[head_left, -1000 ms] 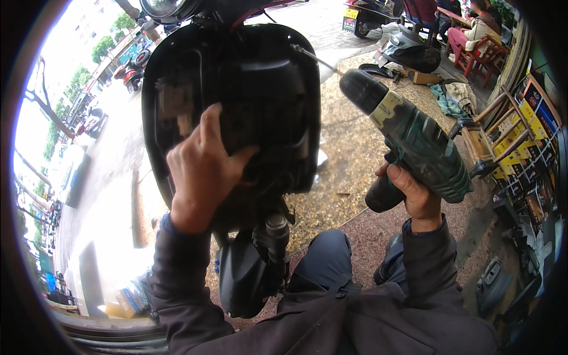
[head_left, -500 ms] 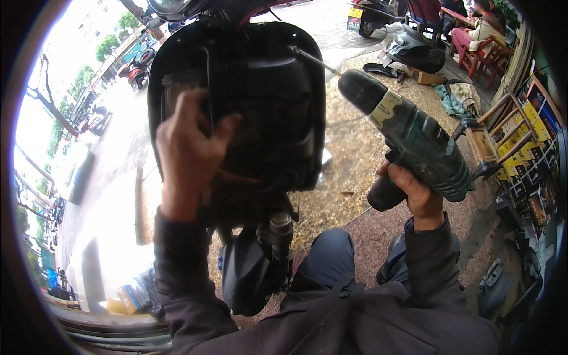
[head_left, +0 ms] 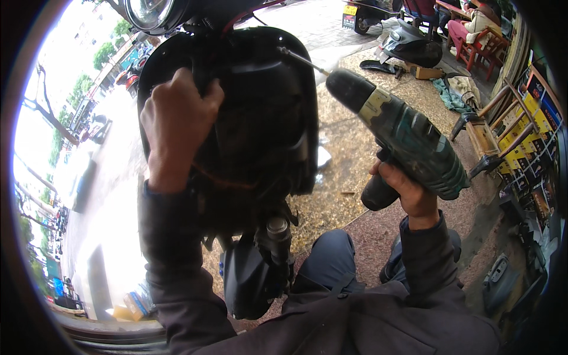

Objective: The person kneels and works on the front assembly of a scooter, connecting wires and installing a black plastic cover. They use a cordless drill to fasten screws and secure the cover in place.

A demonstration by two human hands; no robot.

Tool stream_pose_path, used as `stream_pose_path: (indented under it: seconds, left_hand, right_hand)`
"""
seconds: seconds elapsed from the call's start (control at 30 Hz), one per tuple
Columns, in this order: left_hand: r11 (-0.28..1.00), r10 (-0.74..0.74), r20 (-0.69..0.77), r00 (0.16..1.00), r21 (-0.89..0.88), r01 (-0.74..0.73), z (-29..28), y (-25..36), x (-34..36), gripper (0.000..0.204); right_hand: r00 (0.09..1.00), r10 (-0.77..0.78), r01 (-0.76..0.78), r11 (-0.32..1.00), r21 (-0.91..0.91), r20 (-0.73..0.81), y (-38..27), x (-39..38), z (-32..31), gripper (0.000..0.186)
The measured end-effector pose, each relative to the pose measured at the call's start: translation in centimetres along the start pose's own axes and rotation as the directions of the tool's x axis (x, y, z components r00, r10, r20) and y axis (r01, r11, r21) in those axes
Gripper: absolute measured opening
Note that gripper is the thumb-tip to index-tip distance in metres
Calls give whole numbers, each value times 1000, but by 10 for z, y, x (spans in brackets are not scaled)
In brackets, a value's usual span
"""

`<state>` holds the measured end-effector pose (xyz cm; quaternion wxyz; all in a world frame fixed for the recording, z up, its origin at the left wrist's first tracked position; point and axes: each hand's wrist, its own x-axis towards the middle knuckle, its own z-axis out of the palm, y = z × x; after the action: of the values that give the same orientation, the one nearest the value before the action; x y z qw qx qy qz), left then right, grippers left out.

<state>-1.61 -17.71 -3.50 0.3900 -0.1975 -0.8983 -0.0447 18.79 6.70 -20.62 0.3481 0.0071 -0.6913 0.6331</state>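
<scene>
A black plastic scooter panel [head_left: 266, 100] stands upright before me, with screw holes along its upper edge. My left hand [head_left: 177, 121] is closed against its upper left part, fingers curled; whatever lies inside them is hidden. In my right hand [head_left: 411, 192] is a dark green and black cordless drill [head_left: 408, 127], gripped by its handle and pointing up and left. Its long thin screwdriver bit [head_left: 305, 61] reaches the panel's upper right corner; whether the tip touches a screw is too small to tell.
A round headlight [head_left: 151, 12] sits above the panel, and a dark scooter part [head_left: 245, 278] lies below it. On the right are a wooden stool [head_left: 491, 133] and loose plastic parts [head_left: 497, 278]. Farther off are a parked scooter [head_left: 411, 44] and a seated person [head_left: 476, 29].
My left hand has moved up along the panel, and its spread fingers have curled closed. Panel and drill appear shifted slightly left in view; the bit stays at the upper right corner.
</scene>
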Motion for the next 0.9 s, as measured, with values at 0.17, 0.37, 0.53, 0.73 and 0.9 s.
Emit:
stream_pose_path:
  seconds: [0.17,0.37,0.53,0.73,0.9]
  left_hand:
    - [1000,-4,-44,999,-4,4,3,0,-2,41]
    - [1000,-5,-58,998,-23,3,5,-1,-3,41]
    - [999,-21,-54,998,-40,19,4,-2,-3,41]
    - [998,-22,-43,999,-62,19,3,-2,-3,40]
    - [998,-5,-42,999,-60,2,3,-3,-3,39]
  right_hand:
    - [999,-48,48,997,-56,17,-3,10,5,33]
    - [992,-109,119,972,-202,59,-14,30,17,29]
    - [952,-285,304,845,-441,110,-18,47,26,25]
    - [839,-495,520,602,-606,227,-19,63,33,24]
    - [725,-591,621,336,-708,355,-21,76,37,23]
